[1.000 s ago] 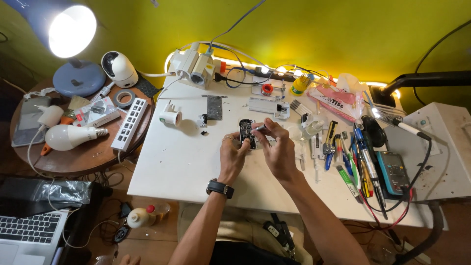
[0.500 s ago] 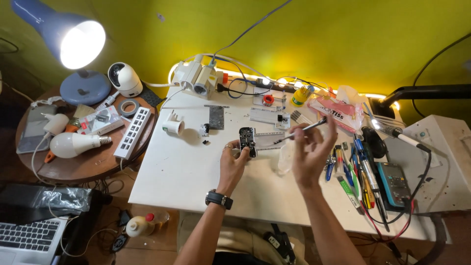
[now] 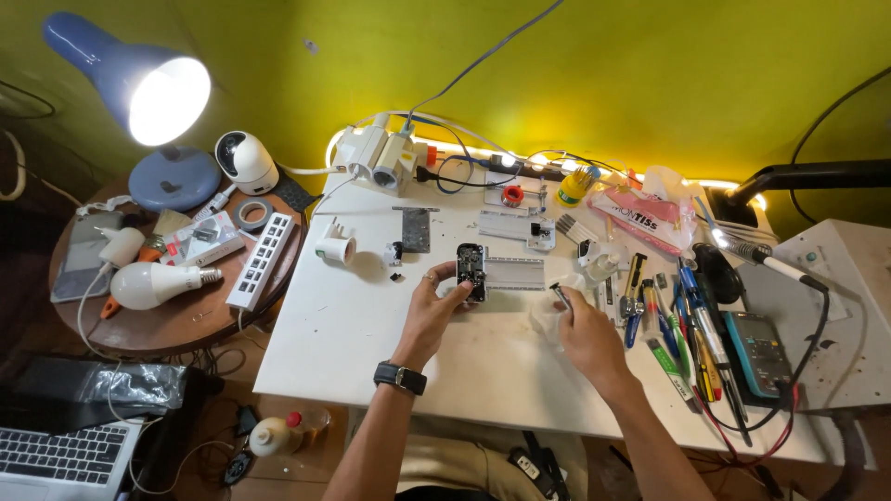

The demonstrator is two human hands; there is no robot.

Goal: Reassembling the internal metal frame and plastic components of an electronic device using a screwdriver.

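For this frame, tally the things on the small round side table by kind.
Desk lamp: 1
Light bulb: 1
Power strip: 1
Round white camera: 1
Tape roll: 1
Flat box: 1
Total: 6, not counting the smaller bits on the round table that are too unclear to name.

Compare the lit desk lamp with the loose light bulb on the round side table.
The blue desk lamp is switched on and shines brightly; the white light bulb is dark. The lamp stands upright on its round base at the back of the round wooden table; the bulb lies on its side near the front, its screw base pointing right. The lamp is much the larger. Both sit on that same table.
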